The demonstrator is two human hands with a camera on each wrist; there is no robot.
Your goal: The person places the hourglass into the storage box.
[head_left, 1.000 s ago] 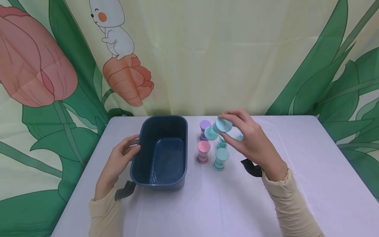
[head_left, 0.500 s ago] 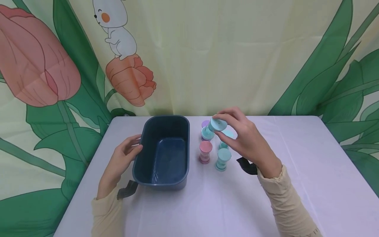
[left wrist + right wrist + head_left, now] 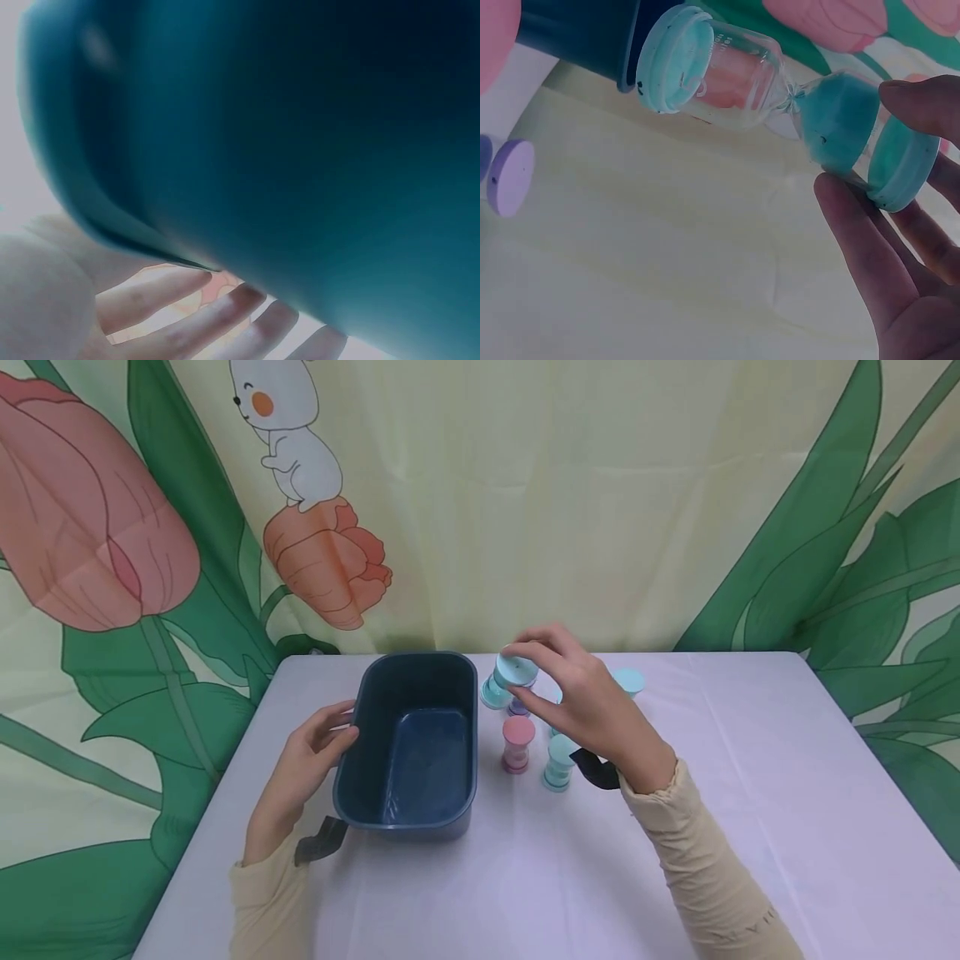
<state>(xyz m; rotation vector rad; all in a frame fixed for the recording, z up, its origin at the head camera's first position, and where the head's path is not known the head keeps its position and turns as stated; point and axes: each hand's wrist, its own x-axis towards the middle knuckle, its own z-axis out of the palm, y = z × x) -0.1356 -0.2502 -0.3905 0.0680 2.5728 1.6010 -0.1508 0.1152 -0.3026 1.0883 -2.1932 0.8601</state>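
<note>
My right hand [image 3: 581, 693] pinches a teal sand timer [image 3: 836, 124] by one end cap, between thumb and fingers. The timer is tilted in the air just right of the dark blue bin [image 3: 474, 752], and teal sand shows in the bulb nearer my fingers. My left hand [image 3: 300, 768] rests with relaxed fingers [image 3: 217, 315] against the bin's left outer wall. On the table below the right hand stand a pink sand timer [image 3: 517, 743], a teal one [image 3: 558, 764] and a purple one [image 3: 520, 703], the last partly covered by the held timer.
Another light teal cap [image 3: 628, 680] shows behind the right hand, and the hand partly hides a further teal timer. A white cloth covers the table [image 3: 480, 902]. A patterned curtain [image 3: 510, 527] hangs along its back edge.
My right hand has moved left with the teal sand timer, from above the other timers toward the bin's right rim. The left hand and the bin have stayed in place.
</note>
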